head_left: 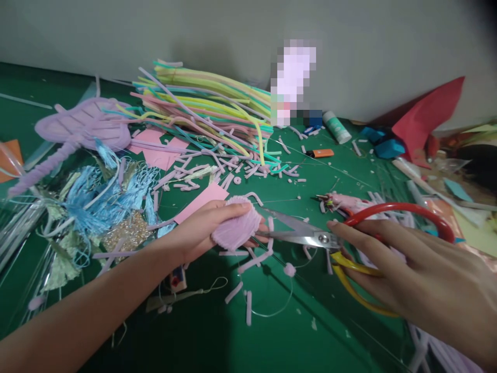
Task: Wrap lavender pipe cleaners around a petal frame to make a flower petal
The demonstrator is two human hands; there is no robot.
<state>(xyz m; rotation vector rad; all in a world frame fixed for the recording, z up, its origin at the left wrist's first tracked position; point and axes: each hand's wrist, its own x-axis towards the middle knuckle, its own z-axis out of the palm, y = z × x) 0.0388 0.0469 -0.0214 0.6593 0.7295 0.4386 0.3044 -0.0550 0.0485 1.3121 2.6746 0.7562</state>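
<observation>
My left hand [205,225] grips a fuzzy lilac oval piece [237,224] that looks made of pipe cleaners, its thumb pressed on top. In my right hand [404,259] is a pair of scissors [310,235] with one red and one yellow handle. The blades are parted and point left, their tips close to the lilac piece's right edge. I cannot tell whether they touch it. Below hangs a thin clear loop of line with a small lilac ball [289,269]. Short lilac pipe cleaner cuttings [249,307] lie around it on the green table.
A bundle of coloured pipe cleaners [209,103] lies at the back, beside a lilac fan shape [85,124]. Blue tassels [93,191] and a bag of gold beads [126,230] are at left. An orange lighter [322,153], a glue stick [336,127] and pliers [341,201] lie towards the right.
</observation>
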